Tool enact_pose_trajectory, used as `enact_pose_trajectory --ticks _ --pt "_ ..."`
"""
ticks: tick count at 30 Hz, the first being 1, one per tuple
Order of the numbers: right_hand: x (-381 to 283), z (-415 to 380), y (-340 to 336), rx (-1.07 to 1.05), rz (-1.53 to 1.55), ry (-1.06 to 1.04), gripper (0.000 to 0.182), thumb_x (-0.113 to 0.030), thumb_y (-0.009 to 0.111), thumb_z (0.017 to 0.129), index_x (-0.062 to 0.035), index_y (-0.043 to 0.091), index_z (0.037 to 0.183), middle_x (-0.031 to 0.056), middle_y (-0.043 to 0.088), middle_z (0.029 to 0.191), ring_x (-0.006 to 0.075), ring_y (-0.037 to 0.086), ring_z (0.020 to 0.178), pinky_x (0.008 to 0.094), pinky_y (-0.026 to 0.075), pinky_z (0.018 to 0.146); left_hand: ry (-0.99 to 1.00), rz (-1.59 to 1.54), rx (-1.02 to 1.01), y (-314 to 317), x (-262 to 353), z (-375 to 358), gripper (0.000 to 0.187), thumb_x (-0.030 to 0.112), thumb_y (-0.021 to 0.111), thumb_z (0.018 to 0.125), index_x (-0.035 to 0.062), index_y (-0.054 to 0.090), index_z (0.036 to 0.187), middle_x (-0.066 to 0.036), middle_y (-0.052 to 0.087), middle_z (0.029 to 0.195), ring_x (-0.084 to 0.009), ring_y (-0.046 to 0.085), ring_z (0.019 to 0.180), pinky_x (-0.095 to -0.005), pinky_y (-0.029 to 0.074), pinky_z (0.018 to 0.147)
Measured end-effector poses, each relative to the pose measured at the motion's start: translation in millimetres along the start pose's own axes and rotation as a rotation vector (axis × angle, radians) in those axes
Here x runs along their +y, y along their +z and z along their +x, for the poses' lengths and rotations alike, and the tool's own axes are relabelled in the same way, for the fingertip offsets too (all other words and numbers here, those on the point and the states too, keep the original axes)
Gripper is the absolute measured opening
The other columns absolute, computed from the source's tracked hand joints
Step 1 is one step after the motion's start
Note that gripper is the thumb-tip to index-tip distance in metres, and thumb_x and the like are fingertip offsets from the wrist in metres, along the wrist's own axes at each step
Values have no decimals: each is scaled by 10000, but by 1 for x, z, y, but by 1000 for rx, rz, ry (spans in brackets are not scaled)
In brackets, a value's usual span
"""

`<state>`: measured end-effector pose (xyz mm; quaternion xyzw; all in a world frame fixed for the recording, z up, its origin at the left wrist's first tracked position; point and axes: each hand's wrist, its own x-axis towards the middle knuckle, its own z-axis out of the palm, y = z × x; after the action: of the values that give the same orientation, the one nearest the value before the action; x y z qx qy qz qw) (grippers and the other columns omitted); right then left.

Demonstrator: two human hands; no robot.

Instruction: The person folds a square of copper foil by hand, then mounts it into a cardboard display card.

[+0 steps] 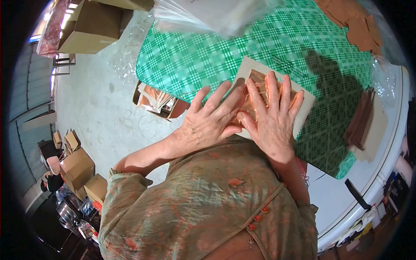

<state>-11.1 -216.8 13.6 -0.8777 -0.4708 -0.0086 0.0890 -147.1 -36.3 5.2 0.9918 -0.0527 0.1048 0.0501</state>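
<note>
A pale cream card (306,100) lies at an angle on the green checked tablecloth (190,65), close to my body. On it is a shiny copper-coloured sheet (257,76) with a crinkled surface. My right hand (275,117) lies flat over this sheet, fingers spread and pointing away from me. My left hand (207,115) reaches to the card's left side, fingers stretched out, their tips near or on the sheet's left part. Both hands cover much of the copper sheet, so its full outline is hidden.
Clear plastic bags (208,17) lie at the table's far edge. Brown leather-like pieces (353,21) are at the far right, with dark brown strips (362,119) below them. A box of copper-coloured pieces (156,102) stands below the table's left edge. Cardboard boxes (78,169) stand left.
</note>
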Motion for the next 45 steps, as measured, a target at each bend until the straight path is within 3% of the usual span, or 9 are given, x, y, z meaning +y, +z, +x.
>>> enact_pose_trajectory --ticks 7,13,16,21,33,36,45 --pt "0 0 -1 12 13 1 838 -570 800 871 -283 510 1603 174 359 1689 483 268 1572 795 180 1189 110 3 -43 -8 -8 -15 604 570 548 1068 135 682 1466 -46 539 1595 -307 390 1543 -532 275 1232" --pt "0 0 -1 28 10 -10 844 -567 799 876 -263 500 1604 169 372 1671 480 280 1559 789 194 1182 5 -170 -63 -3 -13 -24 607 532 547 1082 148 602 1549 -49 526 1612 -313 407 1527 -536 283 1231" --pt "0 0 -1 25 3 -15 855 -565 790 889 -243 480 1618 170 357 1677 478 276 1559 784 202 1177 -7 -71 -28 -5 -14 -12 616 538 532 1084 152 593 1560 -50 527 1608 -316 404 1525 -545 287 1226" --pt "0 -1 -2 2 -16 -15 876 -584 770 905 -226 453 1638 169 328 1693 476 259 1564 782 207 1170 -19 -44 -73 -10 -24 3 566 542 512 1093 276 570 1588 -18 450 1701 -319 326 1601 -564 208 1282" --pt "0 -1 -2 -27 18 -4 914 -616 776 882 -234 450 1647 165 300 1716 487 221 1588 790 170 1186 51 -138 -95 -14 -42 17 478 445 586 1063 269 647 1503 -7 447 1712 -346 318 1612 -570 212 1291" --pt "0 -1 -1 -23 21 -3 902 -631 762 891 -240 458 1645 166 286 1728 491 219 1590 793 161 1189 107 -164 -64 -10 -45 20 447 414 617 1035 231 665 1440 -9 407 1725 -322 306 1615 -590 263 1274" --pt "2 -3 2 -44 1 -5 868 -675 720 909 -245 491 1628 169 257 1750 497 200 1603 801 133 1204 232 -242 -116 -9 -53 32 497 521 550 1070 252 668 1472 7 430 1720 -342 292 1625 -582 208 1307"
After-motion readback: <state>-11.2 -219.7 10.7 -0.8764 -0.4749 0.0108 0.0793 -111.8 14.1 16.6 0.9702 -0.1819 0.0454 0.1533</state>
